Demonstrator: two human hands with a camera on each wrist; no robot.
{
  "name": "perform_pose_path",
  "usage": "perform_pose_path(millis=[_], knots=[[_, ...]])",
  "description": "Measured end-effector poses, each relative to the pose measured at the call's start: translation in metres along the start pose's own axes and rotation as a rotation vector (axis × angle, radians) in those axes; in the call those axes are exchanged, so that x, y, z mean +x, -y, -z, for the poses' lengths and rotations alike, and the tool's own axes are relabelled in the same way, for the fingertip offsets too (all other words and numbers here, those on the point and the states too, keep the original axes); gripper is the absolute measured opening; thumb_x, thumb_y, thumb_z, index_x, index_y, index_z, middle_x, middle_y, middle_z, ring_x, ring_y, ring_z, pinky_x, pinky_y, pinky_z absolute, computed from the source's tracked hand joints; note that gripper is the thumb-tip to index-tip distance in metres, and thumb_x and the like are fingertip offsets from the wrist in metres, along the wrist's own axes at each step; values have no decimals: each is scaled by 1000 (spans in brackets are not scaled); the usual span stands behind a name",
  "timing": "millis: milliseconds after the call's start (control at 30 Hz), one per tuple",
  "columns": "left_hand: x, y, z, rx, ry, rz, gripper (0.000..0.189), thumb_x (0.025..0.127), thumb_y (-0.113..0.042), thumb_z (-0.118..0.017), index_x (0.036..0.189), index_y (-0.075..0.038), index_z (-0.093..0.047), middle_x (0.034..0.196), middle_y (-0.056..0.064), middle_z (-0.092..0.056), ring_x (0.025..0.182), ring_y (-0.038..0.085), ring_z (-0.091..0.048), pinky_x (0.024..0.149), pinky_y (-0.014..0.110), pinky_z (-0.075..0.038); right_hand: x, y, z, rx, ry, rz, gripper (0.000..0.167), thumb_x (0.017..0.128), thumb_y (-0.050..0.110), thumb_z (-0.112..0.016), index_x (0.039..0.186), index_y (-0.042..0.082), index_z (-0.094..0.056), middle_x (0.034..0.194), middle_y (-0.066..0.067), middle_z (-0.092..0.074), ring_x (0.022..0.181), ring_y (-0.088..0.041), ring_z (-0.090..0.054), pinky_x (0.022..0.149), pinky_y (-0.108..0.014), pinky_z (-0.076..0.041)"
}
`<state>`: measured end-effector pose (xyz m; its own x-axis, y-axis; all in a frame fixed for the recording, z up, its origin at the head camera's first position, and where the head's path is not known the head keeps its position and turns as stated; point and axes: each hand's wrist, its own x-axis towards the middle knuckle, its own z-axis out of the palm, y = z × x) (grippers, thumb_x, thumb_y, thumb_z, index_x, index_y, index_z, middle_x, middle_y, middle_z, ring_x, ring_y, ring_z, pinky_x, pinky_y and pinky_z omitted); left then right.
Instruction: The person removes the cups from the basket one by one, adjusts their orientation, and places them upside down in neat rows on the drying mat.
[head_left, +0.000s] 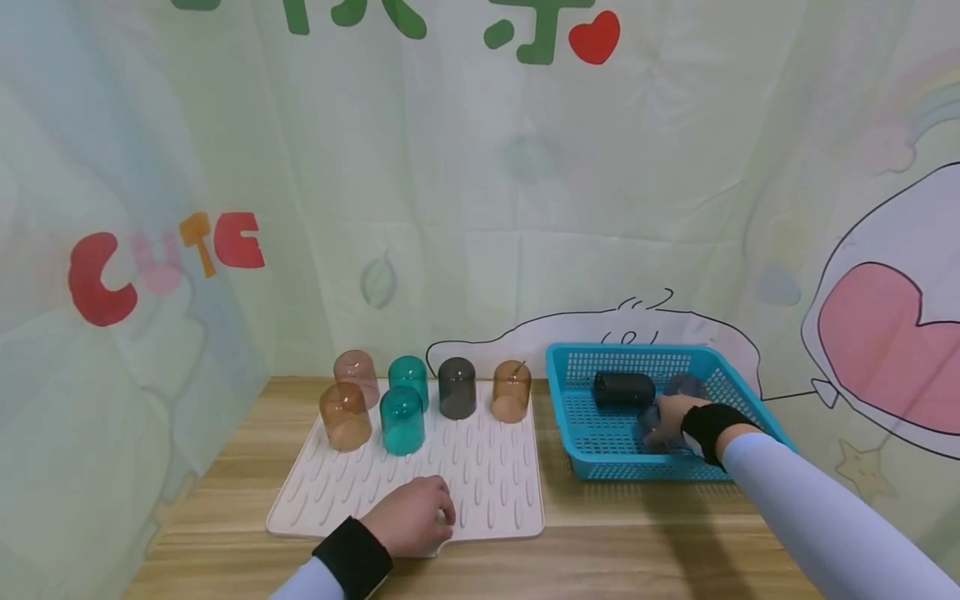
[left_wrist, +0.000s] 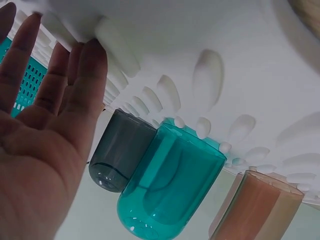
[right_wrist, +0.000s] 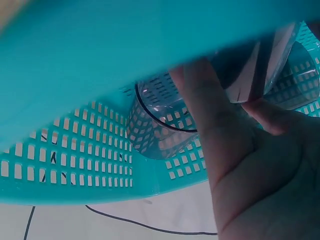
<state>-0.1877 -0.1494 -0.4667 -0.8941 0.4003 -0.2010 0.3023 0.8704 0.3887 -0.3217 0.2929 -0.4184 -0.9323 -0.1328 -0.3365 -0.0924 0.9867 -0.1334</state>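
Note:
My right hand point(head_left: 671, 419) reaches into the blue basket point(head_left: 626, 469). Its thumb and fingers grip a see-through greyish cup point(right_wrist: 255, 70), partly hidden by the hand and the basket rim. Another clear cup point(head_left: 686, 385) lies just behind that hand, and a dark cup point(head_left: 624, 390) lies on its side to the left. Over the front edge of the white ridged mat point(head_left: 495, 492) is my left hand point(head_left: 411, 517), holding nothing, its fingers loosely bent. Upside-down cups stand at the mat's back, including a front teal cup point(head_left: 402, 421) and a grey cup point(head_left: 457, 388).
An amber cup point(head_left: 345, 418) and a pinkish cup point(head_left: 356, 375) occupy the mat's left side. Behind the front teal one is a second teal cup point(head_left: 408, 375); another amber cup point(head_left: 512, 392) stands nearest the basket. A printed curtain point(head_left: 480, 200) hangs behind the wooden table point(head_left: 600, 550).

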Motion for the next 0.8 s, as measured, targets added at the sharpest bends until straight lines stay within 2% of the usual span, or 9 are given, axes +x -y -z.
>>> perform_pose_path(millis=[267,400,800], knots=[[0,0,0,3,2,1,5,88,-24,-78,87,-19,-77,97,-6,-59,85,13,-51,90,39,-55,-11,6,4,51,37,-35,94,86,46,-77,156,2,-32,151,-36,-41,139,-60,-36,105,-74,-37],[0,0,1,2,2,-1,5,88,-24,-78,86,-19,-77,96,-7,-59,85,12,-51,89,38,-55,-15,10,6,62,51,-50,94,87,44,-77,157,3,-30,152,-37,-39,140,-61,-33,106,-75,-35],[-1,-1,1,-8,2,0,4,88,-23,-78,86,-20,-77,94,-7,-58,83,12,-51,88,37,-55,-7,5,-1,93,34,-45,95,84,41,-82,157,8,-31,152,-35,-41,138,-61,-37,102,-75,-39]])
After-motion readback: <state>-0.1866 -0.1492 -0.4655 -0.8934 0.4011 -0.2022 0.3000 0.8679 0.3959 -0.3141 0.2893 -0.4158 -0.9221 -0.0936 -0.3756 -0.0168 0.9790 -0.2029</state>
